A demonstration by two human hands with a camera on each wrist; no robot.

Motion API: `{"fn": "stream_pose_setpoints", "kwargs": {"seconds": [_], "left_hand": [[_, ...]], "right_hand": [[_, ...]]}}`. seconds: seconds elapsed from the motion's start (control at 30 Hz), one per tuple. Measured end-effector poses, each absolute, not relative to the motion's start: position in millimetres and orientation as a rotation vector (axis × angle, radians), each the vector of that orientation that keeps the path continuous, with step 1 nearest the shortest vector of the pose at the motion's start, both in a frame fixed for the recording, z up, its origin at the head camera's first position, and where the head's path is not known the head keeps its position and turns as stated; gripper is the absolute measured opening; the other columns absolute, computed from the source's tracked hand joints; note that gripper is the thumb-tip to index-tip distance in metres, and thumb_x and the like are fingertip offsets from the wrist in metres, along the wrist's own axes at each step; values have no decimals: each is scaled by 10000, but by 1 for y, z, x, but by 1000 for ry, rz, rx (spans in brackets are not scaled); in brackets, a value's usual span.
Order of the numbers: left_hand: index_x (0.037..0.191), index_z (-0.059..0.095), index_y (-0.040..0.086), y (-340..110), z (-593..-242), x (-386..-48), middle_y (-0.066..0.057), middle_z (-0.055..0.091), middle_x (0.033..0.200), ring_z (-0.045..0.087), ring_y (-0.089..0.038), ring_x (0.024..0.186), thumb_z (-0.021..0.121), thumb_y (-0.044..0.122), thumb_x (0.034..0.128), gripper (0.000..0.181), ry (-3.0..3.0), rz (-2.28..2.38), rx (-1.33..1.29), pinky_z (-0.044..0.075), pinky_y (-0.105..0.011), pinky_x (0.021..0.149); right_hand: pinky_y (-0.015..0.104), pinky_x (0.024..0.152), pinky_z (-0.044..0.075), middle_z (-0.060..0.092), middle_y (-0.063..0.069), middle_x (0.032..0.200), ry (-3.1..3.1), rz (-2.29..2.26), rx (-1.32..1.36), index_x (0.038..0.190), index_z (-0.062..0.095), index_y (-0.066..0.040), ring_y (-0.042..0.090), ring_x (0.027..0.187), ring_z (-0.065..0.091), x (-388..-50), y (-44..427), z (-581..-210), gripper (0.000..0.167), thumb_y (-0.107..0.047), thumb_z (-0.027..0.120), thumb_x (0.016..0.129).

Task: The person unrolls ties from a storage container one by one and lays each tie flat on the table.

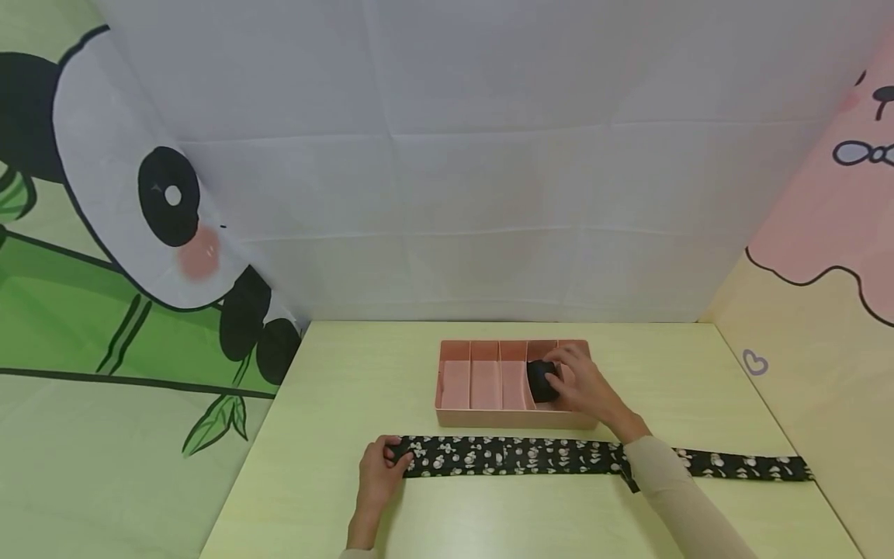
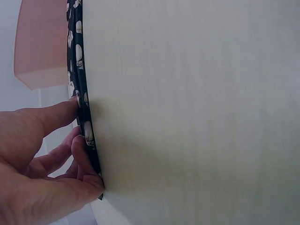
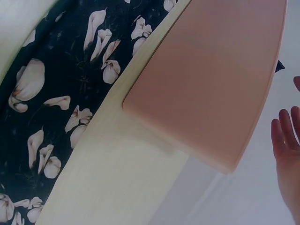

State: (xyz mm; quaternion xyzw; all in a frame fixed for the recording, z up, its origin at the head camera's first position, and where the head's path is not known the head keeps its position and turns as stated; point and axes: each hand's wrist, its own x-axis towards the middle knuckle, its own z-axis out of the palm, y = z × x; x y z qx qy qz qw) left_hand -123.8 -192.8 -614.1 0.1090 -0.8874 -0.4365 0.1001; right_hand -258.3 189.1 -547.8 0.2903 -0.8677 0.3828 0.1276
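Your right hand [image 1: 587, 388] has its thumb and fingers curled about a small, dark black object with a rounded outline [image 1: 541, 382], at the hand's nine o'clock; it sits in or just over the fourth compartment from the left of a pink rectangular divided tray [image 1: 517, 420]. You cannot tell whether it touches the tray floor. Your left hand [image 1: 377, 475] pinches the left end of a long black fabric strip printed with pale mushroom-like shapes [image 1: 503, 456]. The strip lies flat from those fingers toward three o'clock, passes beneath your beige right sleeve [image 1: 680, 493], and reaches the table's right edge; a short dark piece juts out toward five o'clock beside the sleeve. The tray stands apart from the strip, at its twelve o'clock. Both lie on a pale yellow table [image 1: 314, 404]. Beyond, at twelve, hangs a creased white cloth [image 1: 454, 194]; at ten, a printed panda face [image 1: 119, 210].
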Motion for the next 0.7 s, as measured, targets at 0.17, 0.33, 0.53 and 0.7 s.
{"fn": "stream_pose_setpoints", "kwargs": {"seconds": [0.17,0.33,0.53,0.7], "left_hand": [[1110,636,-38,-192,-614,-124,-92,516,894,481,-173,782,807,14,857,310,-2631,-1291,336,442,-261,672],[1102,639,-32,-193,-615,-124,-83,512,887,476,-170,780,815,22,853,309,-2629,-1294,325,441,-266,673],[1100,641,-31,-193,-614,-123,-77,513,884,478,-171,785,807,21,861,295,-2625,-1299,317,439,-262,677],[1089,644,-34,-193,-612,-122,-79,514,875,482,-172,775,814,18,852,296,-2613,-1307,309,439,-266,674]], "right_hand": [[559,940,511,594,157,1216,-2532,1064,889,1171,656,-28,342,1112,585,-264,183,-550,308,-1,778,889],[534,837,542,604,181,1194,-2472,1010,970,1161,661,-20,364,1002,636,-268,180,-554,336,23,796,856],[539,855,547,585,181,1225,-2514,983,1016,1173,660,-36,346,1035,627,-270,178,-558,349,13,792,854],[546,906,526,564,178,1269,-2566,959,1058,1187,661,-24,362,1116,593,-271,177,-561,342,12,781,869]]}}
